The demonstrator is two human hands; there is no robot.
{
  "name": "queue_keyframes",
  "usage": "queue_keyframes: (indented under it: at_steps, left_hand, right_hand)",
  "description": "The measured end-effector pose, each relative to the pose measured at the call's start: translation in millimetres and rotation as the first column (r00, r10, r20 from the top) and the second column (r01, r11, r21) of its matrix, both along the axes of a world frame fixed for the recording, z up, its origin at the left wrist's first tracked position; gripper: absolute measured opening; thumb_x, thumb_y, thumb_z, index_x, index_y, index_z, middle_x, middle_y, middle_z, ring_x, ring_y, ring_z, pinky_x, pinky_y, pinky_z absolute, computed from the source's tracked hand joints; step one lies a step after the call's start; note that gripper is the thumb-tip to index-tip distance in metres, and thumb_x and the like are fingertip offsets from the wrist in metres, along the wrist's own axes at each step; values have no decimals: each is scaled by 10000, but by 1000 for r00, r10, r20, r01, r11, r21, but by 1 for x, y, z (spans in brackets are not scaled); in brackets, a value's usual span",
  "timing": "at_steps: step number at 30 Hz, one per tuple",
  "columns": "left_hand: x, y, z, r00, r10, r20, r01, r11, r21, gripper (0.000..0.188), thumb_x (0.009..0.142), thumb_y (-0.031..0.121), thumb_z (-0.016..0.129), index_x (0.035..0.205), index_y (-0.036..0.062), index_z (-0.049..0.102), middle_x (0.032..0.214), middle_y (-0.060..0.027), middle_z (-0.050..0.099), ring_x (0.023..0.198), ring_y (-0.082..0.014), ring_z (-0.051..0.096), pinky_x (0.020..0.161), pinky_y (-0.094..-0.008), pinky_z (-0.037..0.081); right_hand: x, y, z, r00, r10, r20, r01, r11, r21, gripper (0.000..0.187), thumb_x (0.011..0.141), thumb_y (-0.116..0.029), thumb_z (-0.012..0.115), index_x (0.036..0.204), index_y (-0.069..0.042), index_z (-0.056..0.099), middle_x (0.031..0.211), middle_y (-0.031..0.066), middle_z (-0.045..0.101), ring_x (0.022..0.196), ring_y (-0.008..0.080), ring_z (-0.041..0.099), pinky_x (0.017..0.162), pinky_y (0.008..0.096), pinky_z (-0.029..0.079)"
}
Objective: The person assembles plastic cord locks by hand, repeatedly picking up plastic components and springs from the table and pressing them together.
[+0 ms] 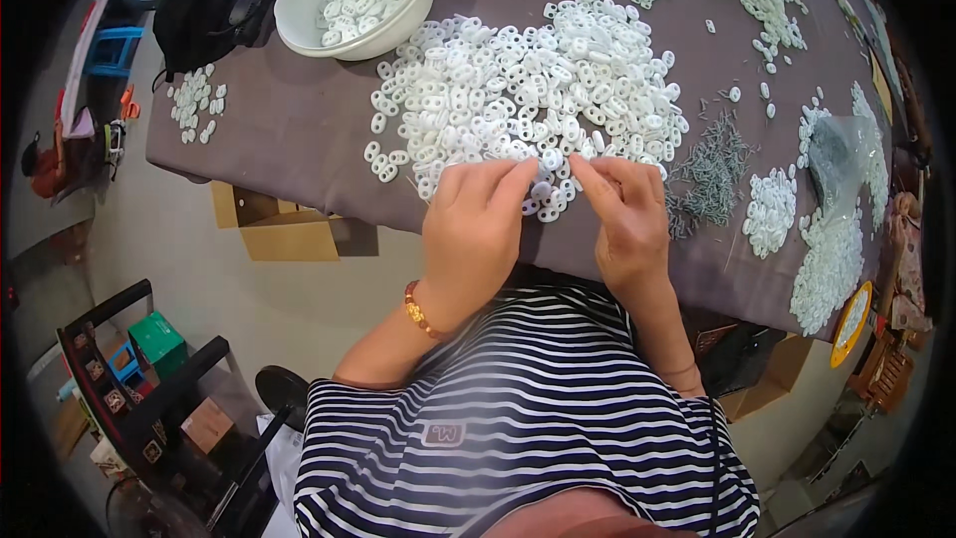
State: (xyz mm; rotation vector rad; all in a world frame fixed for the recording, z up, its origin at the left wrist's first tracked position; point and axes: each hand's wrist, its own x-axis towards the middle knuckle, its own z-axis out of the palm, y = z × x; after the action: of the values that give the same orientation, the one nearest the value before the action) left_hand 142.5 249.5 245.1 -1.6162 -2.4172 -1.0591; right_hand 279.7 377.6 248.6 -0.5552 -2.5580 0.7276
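Above the table's near edge, my left hand [470, 224] has its thumb and fingers drawn together at a small white plastic piece [551, 160]. My right hand [634, 224] is just to its right, fingers bent in a pinch; anything between those fingertips is too small to make out. Directly beyond both hands spreads a large pile of white oval pieces with two holes [498, 90]. A few of these pieces lie between and under my fingertips. Right of my right hand is a heap of grey screws [712, 174].
A white bowl [299, 15] of similar pieces stands at the far left beside a black bag [204, 20]. More small white parts [832, 259] and a clear plastic bag [836, 164] lie at the right. Cardboard boxes [289, 242] and a black chair [149, 389] are below the table [299, 154].
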Motion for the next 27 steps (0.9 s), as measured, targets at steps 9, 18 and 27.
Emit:
queue_keyframes:
  at_steps: [9,18,27]
  left_hand:
    - [2,1,-6,996,94,-9,-94,995,-21,196,788,34,681,973,96,666,846,-60,581,781,-267,547,653,-373,471]
    - [0,35,3,999,-26,-20,25,998,-53,205,785,57,703,981,112,679,880,-77,580,810,-283,533,711,-386,454]
    - [-18,32,-7,984,108,-140,-111,994,-19,241,775,-3,686,991,102,681,876,-75,595,824,-276,533,735,-378,455]
  right_hand:
    - [9,-9,-2,997,26,-75,-26,1000,-3,436,706,104,569,1107,-19,691,894,96,581,800,270,536,689,344,455]
    - [25,-25,1,994,74,-80,-77,996,-42,376,673,112,583,1016,6,697,860,104,576,755,288,541,662,358,450]
    - [25,-15,-7,992,-10,-124,11,1000,6,351,687,103,605,1017,9,677,850,108,569,743,294,536,643,368,460]
